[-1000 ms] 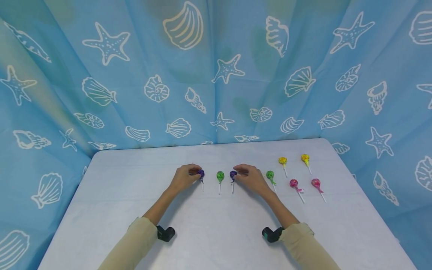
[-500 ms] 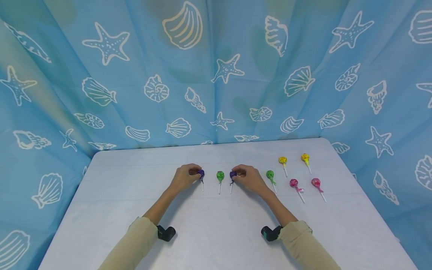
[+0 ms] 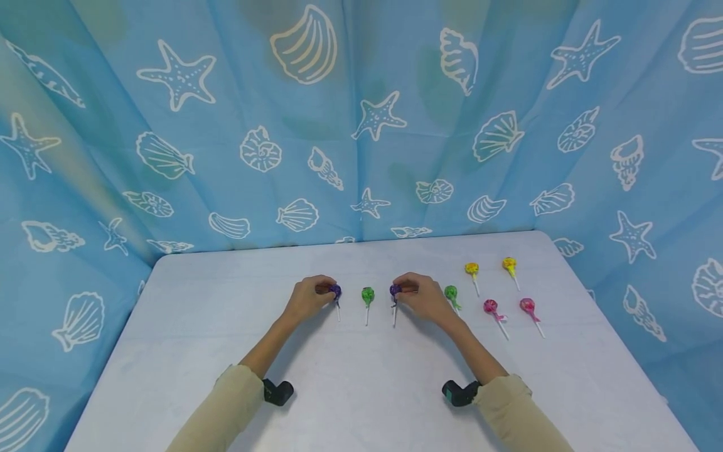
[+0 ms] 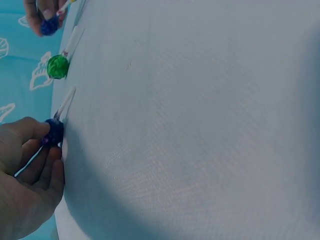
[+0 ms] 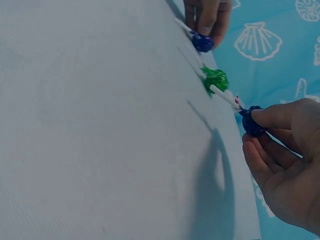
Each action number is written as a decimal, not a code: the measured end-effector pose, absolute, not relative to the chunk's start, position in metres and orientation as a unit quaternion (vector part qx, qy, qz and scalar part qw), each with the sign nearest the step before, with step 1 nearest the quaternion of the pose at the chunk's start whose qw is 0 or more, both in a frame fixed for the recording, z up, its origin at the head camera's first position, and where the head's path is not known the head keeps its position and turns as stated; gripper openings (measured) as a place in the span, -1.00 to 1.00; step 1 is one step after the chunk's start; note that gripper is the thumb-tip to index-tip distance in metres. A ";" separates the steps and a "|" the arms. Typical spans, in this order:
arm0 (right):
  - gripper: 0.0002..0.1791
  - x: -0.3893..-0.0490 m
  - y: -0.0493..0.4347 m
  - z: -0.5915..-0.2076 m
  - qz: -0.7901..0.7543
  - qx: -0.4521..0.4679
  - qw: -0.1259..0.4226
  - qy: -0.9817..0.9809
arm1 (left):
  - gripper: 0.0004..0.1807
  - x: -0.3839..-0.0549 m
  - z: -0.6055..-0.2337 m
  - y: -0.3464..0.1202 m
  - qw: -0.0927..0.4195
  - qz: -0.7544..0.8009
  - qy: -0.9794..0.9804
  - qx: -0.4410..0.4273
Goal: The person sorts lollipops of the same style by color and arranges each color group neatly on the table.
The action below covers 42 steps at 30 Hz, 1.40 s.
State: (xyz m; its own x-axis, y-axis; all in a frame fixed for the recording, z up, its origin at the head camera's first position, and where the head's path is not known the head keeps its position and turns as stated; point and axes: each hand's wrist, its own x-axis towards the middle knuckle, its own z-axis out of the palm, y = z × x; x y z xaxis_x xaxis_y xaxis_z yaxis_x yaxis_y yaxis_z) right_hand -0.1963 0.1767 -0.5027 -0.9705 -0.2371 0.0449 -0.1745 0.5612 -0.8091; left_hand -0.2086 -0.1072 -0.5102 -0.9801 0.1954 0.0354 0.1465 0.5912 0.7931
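My left hand [image 3: 307,297] pinches the head of a purple lollipop [image 4: 53,132] between thumb and fingers, its white stick pointing toward the near side. Across from it, my right hand [image 3: 422,296] pinches a second purple lollipop [image 5: 253,121] by its wrapped head. In the right wrist view, that lollipop's shadow lies apart from it, so it appears lifted off the table. Between the two hands lies a green lollipop [image 3: 368,294], untouched, with its stick toward the near side.
To the right of my right hand lie another green lollipop [image 3: 450,293], two yellow lollipops [image 3: 472,269] and two pink lollipops [image 3: 528,306]. They rest on a white-covered table [image 3: 361,389]. A blue curtain [image 3: 226,157] with shell prints hangs behind the far edge.
My right hand has shifted slightly, first left and then back to the right, with the purple lollipop in its fingers. The left hand and the lollipops on the table stay in place.
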 end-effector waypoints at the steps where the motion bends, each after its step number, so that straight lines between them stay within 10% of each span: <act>1: -0.71 -0.196 0.180 -0.501 -0.454 -0.121 0.031 0.882 | -0.74 -0.208 -0.510 -0.107 0.028 0.440 0.892 0.096; 42: -0.68 -0.115 0.386 -0.463 -0.324 -0.098 0.049 0.940 | -0.74 -0.208 -0.509 -0.107 0.034 0.444 0.891 0.095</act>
